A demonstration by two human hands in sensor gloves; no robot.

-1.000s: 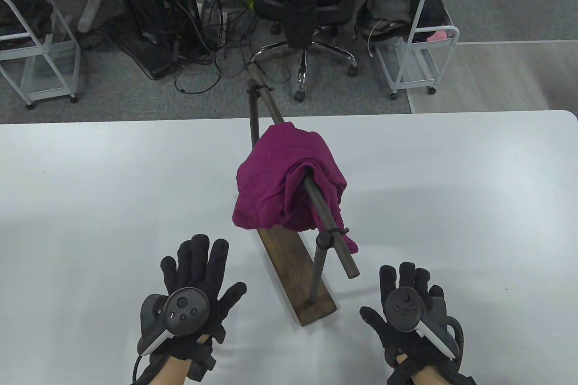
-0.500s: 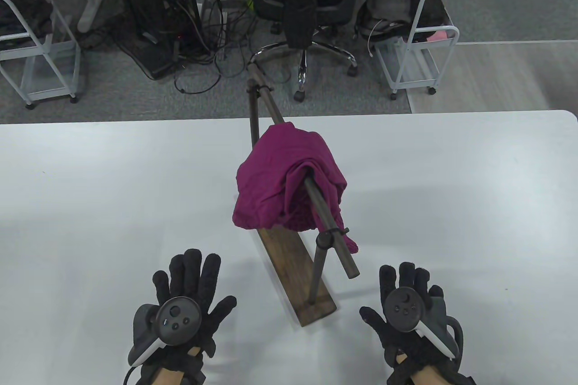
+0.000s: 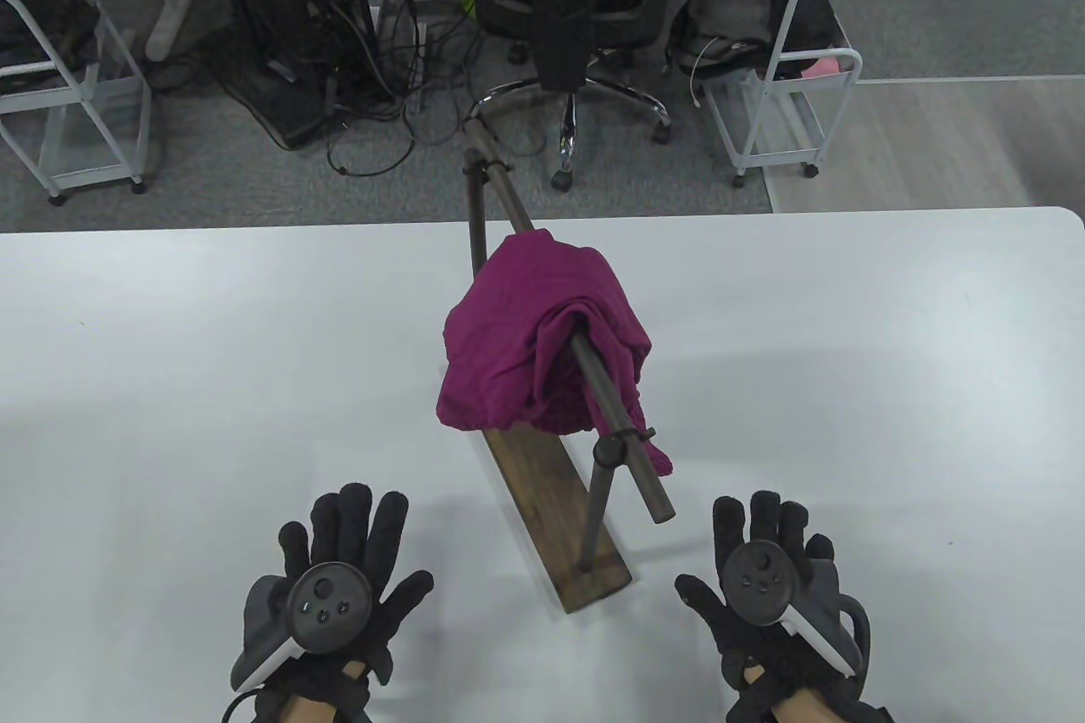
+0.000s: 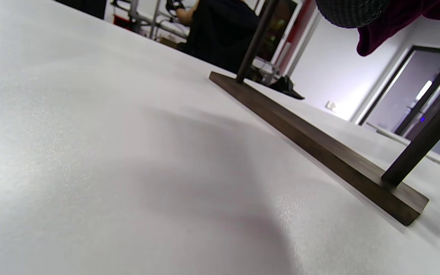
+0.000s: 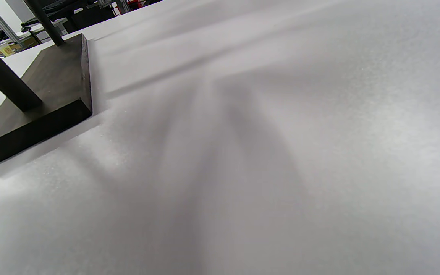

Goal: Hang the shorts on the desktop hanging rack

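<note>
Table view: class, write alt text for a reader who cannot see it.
Magenta shorts hang bunched over the bar of a wooden desktop rack on a white table. The gloved left hand and right hand lie open, either side of the rack's near end, touching nothing.

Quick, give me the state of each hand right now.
Left hand: open, fingers spread, holding nothing.
Right hand: open, fingers spread, holding nothing.
The shorts hang on the rack, untouched.
</note>
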